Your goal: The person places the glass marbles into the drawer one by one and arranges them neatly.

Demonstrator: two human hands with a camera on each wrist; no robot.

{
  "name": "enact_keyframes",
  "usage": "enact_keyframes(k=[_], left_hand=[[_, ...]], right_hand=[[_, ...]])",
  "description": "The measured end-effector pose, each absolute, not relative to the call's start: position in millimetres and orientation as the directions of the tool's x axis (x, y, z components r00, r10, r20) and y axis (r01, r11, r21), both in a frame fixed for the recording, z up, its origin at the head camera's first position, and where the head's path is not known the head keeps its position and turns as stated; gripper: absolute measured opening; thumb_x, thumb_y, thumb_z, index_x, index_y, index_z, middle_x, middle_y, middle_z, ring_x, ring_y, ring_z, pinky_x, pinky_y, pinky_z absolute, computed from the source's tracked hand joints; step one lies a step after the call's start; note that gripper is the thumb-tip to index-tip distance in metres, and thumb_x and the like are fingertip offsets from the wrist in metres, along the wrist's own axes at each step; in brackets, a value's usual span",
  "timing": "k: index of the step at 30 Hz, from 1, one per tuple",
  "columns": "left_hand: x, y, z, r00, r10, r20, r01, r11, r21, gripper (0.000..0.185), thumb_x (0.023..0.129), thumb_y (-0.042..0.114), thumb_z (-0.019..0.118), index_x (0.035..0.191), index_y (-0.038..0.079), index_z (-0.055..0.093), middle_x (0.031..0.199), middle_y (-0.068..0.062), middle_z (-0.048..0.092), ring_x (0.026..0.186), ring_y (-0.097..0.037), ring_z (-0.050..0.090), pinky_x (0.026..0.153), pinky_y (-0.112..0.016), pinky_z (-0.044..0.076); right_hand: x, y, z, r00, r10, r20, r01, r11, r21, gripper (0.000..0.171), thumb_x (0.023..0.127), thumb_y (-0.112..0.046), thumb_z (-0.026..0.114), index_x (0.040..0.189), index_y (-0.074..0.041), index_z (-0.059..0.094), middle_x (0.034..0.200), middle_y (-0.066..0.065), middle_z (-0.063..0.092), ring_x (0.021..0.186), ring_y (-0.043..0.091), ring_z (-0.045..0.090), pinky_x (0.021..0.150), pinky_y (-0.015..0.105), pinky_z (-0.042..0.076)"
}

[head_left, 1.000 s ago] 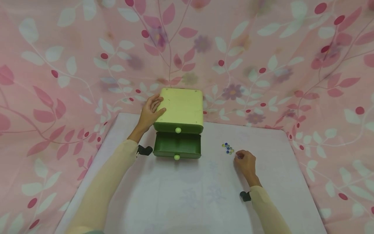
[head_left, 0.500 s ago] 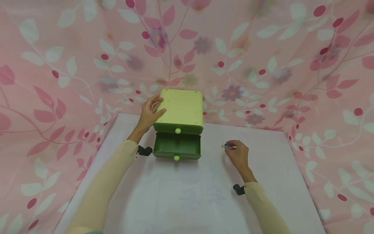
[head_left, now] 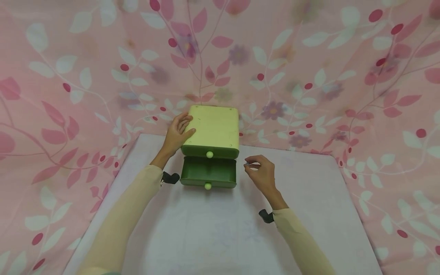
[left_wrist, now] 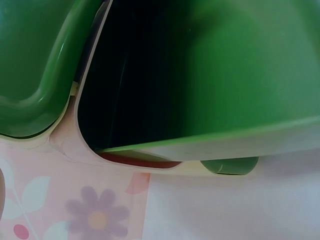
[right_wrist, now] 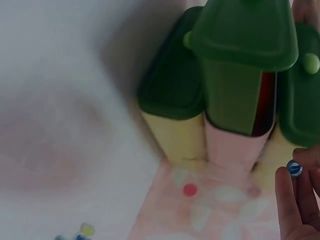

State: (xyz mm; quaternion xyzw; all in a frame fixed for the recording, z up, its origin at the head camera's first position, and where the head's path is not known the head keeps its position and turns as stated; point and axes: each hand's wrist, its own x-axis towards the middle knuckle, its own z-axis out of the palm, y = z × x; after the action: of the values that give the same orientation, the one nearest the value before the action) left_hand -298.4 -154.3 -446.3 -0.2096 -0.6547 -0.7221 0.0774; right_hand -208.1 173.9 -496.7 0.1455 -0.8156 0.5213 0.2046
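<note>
Right hand (head_left: 262,173) is up off the surface (head_left: 220,229), pinching a little blue-and-white marble (right_wrist: 294,169) between its fingertips (right_wrist: 287,200), just to the right of the open bottom drawer (head_left: 208,172). Left hand (head_left: 177,133) lies flat with relaxed fingers against the left edge of the small green drawer box (head_left: 213,128), thumb on its pale top. The top drawer looks closed. A few more marbles (right_wrist: 80,234) sit in a loose bunch on the surface, well apart. Pink leafy cloth (head_left: 309,57) hangs behind everything.

The right hand (head_left: 262,173) hides the marble pile in the head view; the wrist view's edge crops it (right_wrist: 82,232).
</note>
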Motion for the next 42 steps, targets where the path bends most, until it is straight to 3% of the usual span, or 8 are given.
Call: enact_keyframes(k=[14, 22, 42], left_hand=[[-301.2, -156.2, -450.7, -0.896, 0.160, 0.413, 0.394, -0.138, 0.909, 0.070, 0.087, -0.010, 0.064, 0.147, -0.005, 0.030, 0.140, -0.031, 0.038, 0.138, -0.037, 0.033, 0.119, -0.036, 0.024], [-302.0, -156.2, -452.3, -0.897, 0.161, 0.412, 0.397, -0.120, 0.910, 0.070, 0.087, -0.008, 0.064, 0.147, -0.007, 0.028, 0.140, -0.028, 0.040, 0.138, -0.033, 0.035, 0.119, -0.035, 0.025], [-301.0, -155.2, -447.9, -0.895, 0.168, 0.414, 0.400, -0.111, 0.910, 0.069, 0.087, -0.009, 0.063, 0.148, -0.003, 0.030, 0.140, -0.029, 0.040, 0.138, -0.034, 0.034, 0.120, -0.040, 0.023]], right_hand=[[-208.1, 130.6, -495.6, -0.884, -0.171, 0.435, -0.467, 0.385, -0.796, 0.016, 0.077, 0.008, 0.074, 0.091, 0.000, 0.072, 0.090, 0.008, 0.067, 0.082, 0.022, 0.068, 0.072, 0.038, 0.062], [-209.8, 120.8, -501.7, -0.913, -0.231, 0.337, -0.405, 0.391, -0.827, 0.016, 0.078, 0.007, 0.075, 0.092, 0.000, 0.073, 0.092, 0.007, 0.067, 0.079, 0.017, 0.070, 0.069, 0.023, 0.061], [-226.0, 111.7, -502.7, -0.883, -0.452, 0.130, -0.397, 0.567, -0.722, 0.018, 0.076, 0.009, 0.075, 0.091, -0.001, 0.075, 0.090, 0.006, 0.072, 0.079, 0.014, 0.069, 0.068, 0.022, 0.059]])
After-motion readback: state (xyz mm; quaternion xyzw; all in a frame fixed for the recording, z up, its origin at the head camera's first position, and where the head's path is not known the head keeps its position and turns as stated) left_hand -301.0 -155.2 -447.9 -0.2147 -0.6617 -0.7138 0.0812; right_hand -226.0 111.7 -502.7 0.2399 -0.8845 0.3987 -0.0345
